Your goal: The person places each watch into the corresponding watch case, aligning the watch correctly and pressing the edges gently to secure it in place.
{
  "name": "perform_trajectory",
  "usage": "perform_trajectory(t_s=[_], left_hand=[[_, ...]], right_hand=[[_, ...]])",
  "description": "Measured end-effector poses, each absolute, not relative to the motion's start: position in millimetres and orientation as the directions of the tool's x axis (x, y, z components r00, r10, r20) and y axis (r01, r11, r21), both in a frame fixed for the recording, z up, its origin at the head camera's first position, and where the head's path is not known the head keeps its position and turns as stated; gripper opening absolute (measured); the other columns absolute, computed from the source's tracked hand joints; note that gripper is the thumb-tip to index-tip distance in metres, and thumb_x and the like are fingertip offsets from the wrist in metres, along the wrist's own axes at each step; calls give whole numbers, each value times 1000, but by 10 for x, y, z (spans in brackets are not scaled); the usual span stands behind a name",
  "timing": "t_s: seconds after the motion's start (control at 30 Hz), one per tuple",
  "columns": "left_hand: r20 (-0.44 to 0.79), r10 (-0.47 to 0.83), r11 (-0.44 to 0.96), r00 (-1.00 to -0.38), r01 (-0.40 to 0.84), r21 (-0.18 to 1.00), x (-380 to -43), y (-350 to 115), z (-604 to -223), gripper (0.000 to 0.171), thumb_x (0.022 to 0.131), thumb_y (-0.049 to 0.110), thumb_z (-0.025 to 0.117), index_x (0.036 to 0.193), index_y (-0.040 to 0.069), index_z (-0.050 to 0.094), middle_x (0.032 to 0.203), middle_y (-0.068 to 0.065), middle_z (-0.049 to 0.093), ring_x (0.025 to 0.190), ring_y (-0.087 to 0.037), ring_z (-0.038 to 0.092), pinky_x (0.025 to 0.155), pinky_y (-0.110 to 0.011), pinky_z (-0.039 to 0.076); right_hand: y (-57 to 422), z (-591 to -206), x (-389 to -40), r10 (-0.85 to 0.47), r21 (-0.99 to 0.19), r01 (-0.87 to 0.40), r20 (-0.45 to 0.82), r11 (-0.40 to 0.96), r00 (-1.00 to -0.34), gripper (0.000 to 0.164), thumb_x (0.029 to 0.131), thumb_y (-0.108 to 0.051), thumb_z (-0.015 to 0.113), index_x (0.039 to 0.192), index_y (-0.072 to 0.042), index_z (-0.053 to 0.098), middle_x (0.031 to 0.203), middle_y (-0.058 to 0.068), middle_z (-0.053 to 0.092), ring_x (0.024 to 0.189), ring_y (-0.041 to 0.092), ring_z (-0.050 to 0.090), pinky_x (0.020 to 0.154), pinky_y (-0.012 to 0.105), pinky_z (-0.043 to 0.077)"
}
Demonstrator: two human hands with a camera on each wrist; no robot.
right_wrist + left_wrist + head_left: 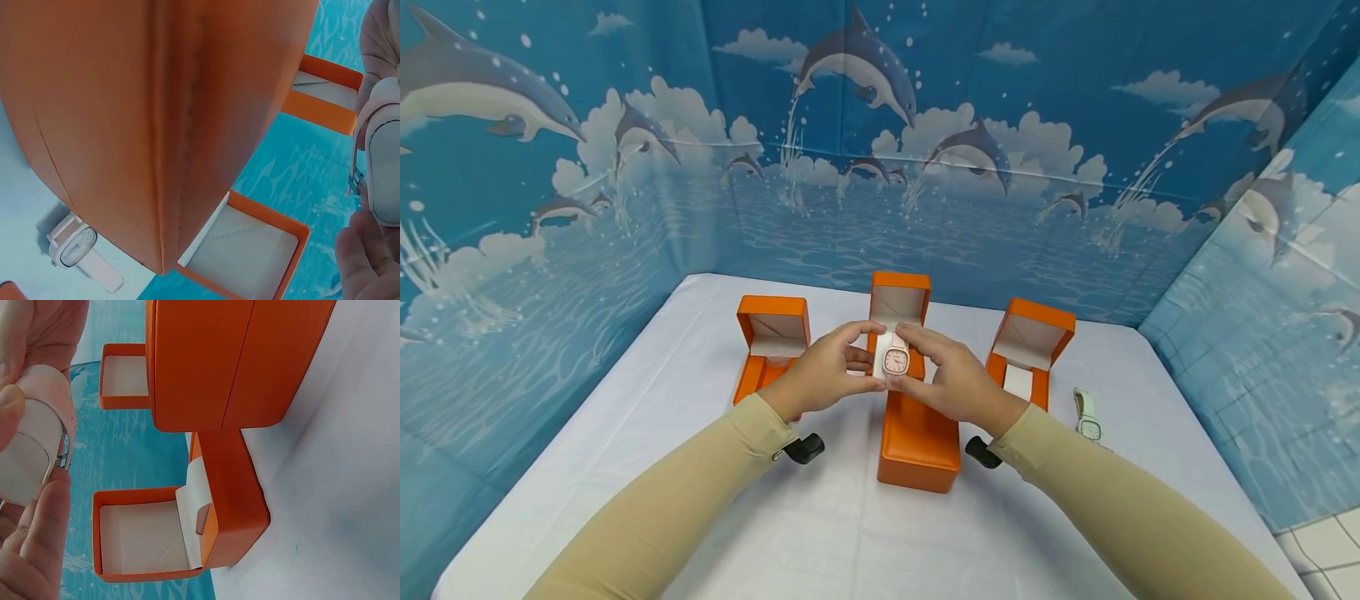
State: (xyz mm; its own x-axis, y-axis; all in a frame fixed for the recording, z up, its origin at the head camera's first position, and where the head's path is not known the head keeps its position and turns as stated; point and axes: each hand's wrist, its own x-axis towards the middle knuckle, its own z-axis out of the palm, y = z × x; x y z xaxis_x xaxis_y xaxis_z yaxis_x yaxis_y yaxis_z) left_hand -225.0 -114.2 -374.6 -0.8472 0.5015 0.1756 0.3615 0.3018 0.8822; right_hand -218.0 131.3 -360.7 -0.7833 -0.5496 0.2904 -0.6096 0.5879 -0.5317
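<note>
A pink watch (896,360) with a square-cornered case is around a white watch cushion (881,354), held up between both hands over the middle orange boxes. My left hand (826,371) grips the cushion's left side between thumb and fingers. From the right, my right hand (961,379) pinches the watch and cushion, its fingers at the strap's upper end and its thumb below the dial. The strap's metal buckle (64,460) shows in the left wrist view. Behind the hands stands an opened orange watch box (901,282), its inside partly hidden by them.
A closed orange box (920,446) stands nearest me. On the left is an opened orange box (772,304) with something pinkish inside; the opened right box (1041,317) holds a white cushion (1018,382). A pale green watch (1088,427) lies at the right on the white-covered table (850,542).
</note>
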Motion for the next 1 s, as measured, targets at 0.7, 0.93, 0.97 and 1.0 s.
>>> perform_trajectory(t_s=[0.7, 0.93, 0.97, 1.0], left_hand=[[177, 486, 301, -856, 354, 886, -2256, -1160, -3737, 81, 88, 14, 87, 156, 17, 44, 156, -5, 49, 121, -23, 71, 98, -35, 61], [177, 490, 306, -854, 358, 882, -2260, -1170, -3733, 80, 89, 13, 86, 156, 18, 44, 156, -4, 48, 121, -23, 71, 94, -32, 62], [176, 490, 305, -854, 357, 883, -2259, -1170, -3734, 80, 89, 13, 86, 156, 18, 44, 156, -5, 48, 121, -23, 71, 94, -32, 62], [175, 490, 303, -854, 355, 885, -2259, -1170, -3735, 80, 89, 13, 86, 156, 18, 44, 156, -5, 48, 121, -23, 71, 94, -32, 62]], right_hand=[[1300, -3594, -2212, -548, -558, -580, 248, 593, -799, 86, 92, -39, 83, 162, -15, 38, 157, 7, 52, 139, 33, 57, 116, 56, 48], [1274, -3595, -2224, -554, -565, -597, 273, 570, -787, 74, 90, -35, 86, 152, -25, 45, 139, 0, 60, 119, 23, 62, 109, 53, 53], [1272, -3595, -2224, -552, -563, -596, 273, 572, -788, 73, 90, -34, 86, 151, -25, 46, 138, 0, 61, 117, 23, 61, 109, 53, 53], [1269, -3594, -2224, -552, -561, -597, 273, 574, -788, 73, 90, -34, 86, 151, -24, 46, 138, 0, 61, 117, 22, 61, 109, 52, 53]])
